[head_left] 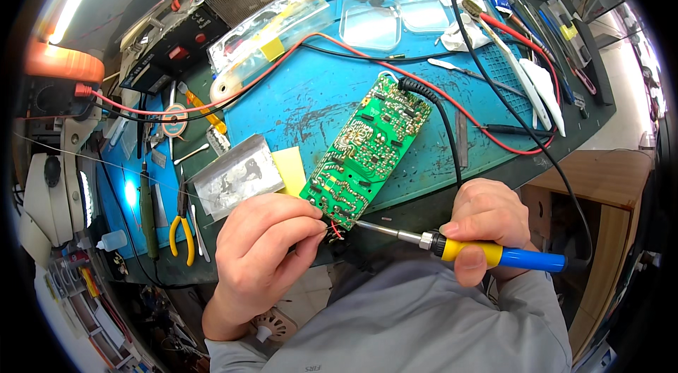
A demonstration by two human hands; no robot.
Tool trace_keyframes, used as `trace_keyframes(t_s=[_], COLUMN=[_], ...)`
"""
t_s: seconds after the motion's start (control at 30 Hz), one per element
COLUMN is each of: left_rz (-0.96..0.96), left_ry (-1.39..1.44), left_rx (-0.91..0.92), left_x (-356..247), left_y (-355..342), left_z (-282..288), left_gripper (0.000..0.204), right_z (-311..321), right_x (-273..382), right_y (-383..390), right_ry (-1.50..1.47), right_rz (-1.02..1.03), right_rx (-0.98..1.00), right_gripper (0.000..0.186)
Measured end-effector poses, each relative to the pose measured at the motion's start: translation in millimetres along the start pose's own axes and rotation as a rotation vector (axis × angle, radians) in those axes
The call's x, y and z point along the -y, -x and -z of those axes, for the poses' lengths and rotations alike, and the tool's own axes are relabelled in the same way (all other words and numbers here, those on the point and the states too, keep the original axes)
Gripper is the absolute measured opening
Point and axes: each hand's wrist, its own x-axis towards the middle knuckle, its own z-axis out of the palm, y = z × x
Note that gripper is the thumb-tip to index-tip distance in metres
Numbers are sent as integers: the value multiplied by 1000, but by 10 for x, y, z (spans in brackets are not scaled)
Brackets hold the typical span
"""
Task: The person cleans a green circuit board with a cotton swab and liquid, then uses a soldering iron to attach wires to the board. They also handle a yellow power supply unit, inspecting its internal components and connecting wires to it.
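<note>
A green circuit board (367,143), dense with small parts, lies aslant on the blue mat. My right hand (487,225) is wrapped round the yellow and blue handle of a soldering iron (462,251). Its metal tip touches or nearly touches the board's near edge. My left hand (265,249) is closed in a pinch at the near left corner, with a thin strand of solder wire (113,167) running to it from the left. Beside those fingertips, short red wires (337,230) stick out under the board. What lies right between the fingertips is mostly hidden. A thick black cable (445,119) leaves the board's far end.
Left of the board are a metal tray (236,172), yellow paper (289,168) and yellow-handled pliers (182,235). Red and black test leads (424,80) cross the mat (282,108). Clear lids (371,23) and toothbrush-like brushes (512,66) lie at the back. The iron's cord hangs at right.
</note>
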Motion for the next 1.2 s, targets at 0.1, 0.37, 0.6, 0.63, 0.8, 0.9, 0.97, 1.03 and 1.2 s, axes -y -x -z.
trace_keyframes(t_s=[0.1,0.37,0.6,0.63,0.8,0.9,0.97,1.03,1.2], left_rz=[1,-2,1,2,-3,-10,-17,-21,-26], left_ry=[-2,-9,-15,-13,-24,-38,-51,-55,-49], left_rx=[1,-6,-9,-9,-3,-1,0,-3,-10], left_x=[0,13,-3,-4,-15,-14,-14,-16,4], left_y=[3,19,11,9,-7,-2,-2,0,3], left_z=[1,-12,-12,-13,-15,-15,-20,-23,-32], left_gripper=[24,25,25,25,25,25,26,26,26], right_z=[-10,2,9,7,-5,-2,1,-1,-12], right_x=[-10,-2,0,-2,-8,-9,-12,-15,-24], right_y=[-3,-12,-20,-18,6,5,-1,-3,-17], right_ry=[-7,-6,-17,-19,-15,-16,-16,-19,-29], right_rz=[12,-2,-3,-4,-12,-8,-4,-2,-8], right_rx=[-10,5,24,19,-2,5,11,11,7], right_gripper=[18,19,20,20,18,18,18,18,18])
